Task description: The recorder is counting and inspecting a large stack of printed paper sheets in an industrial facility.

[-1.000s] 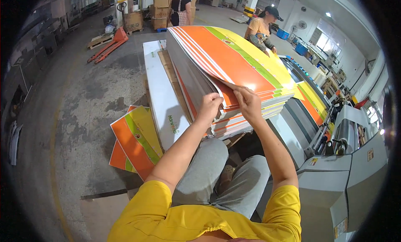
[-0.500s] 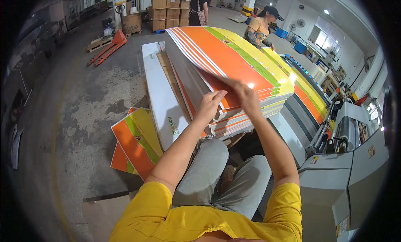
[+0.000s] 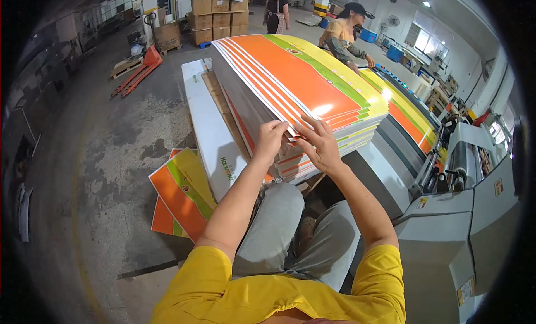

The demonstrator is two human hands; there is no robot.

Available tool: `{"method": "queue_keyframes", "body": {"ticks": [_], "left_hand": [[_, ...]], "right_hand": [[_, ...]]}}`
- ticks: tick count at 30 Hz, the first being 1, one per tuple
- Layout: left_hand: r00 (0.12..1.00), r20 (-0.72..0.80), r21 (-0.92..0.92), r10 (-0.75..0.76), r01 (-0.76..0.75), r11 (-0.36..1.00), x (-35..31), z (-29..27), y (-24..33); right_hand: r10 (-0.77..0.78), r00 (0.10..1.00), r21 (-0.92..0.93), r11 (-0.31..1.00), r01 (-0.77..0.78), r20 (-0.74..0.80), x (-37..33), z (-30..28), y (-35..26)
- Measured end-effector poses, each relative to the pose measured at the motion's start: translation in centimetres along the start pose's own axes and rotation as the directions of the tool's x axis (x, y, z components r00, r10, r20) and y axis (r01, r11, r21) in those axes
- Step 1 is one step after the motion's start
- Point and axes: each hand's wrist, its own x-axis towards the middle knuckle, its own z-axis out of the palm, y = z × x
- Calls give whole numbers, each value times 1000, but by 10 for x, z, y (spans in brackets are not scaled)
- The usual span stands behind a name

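Note:
A tall stack of printed sheets (image 3: 301, 72) in orange, green and yellow stands before me, its upper sheets fanned in steps along the left and near edges. At the stack's near left corner, my left hand (image 3: 271, 138) pinches the sheet edges between thumb and fingers. Just right of it, my right hand (image 3: 321, 144) rests against the near edge with its fingers spread, the fingertips on the top sheet. How many sheets the left hand grips is hidden.
A long white board (image 3: 209, 123) lies left of the stack, with loose printed sheets (image 3: 187, 187) on the floor. A grey machine (image 3: 427, 229) stands to the right. Beyond the stack, a co-worker (image 3: 343, 36) reaches toward sheets. Behind are a red pallet jack (image 3: 148, 64) and cartons (image 3: 218, 19).
The sheet edge that my right hand held raised now lies down on the stack. My right hand has loosened and spread its fingers. The co-worker's arm has shifted.

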Motion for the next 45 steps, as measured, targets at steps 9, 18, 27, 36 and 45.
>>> {"method": "queue_keyframes", "body": {"ticks": [9,18,27,36,45], "left_hand": [[983,-121,307,140,-97,947,7,-3,-7],[978,-186,356,92,-20,934,19,-7,-8],[996,-39,253,80,-67,965,43,-31,-22],[998,-61,206,0,12,978,70,-41,-28],[944,166,583,285,-328,744,75,-58,-26]], "right_hand": [[292,932,-89,945,-316,-213,-92,-4,20],[612,791,-93,787,-609,-4,-159,8,37],[-69,945,42,995,87,-320,-83,-124,-123],[-481,855,-376,841,388,-194,-65,-217,-238],[-308,917,-152,949,276,-253,-78,-236,-277]]}}
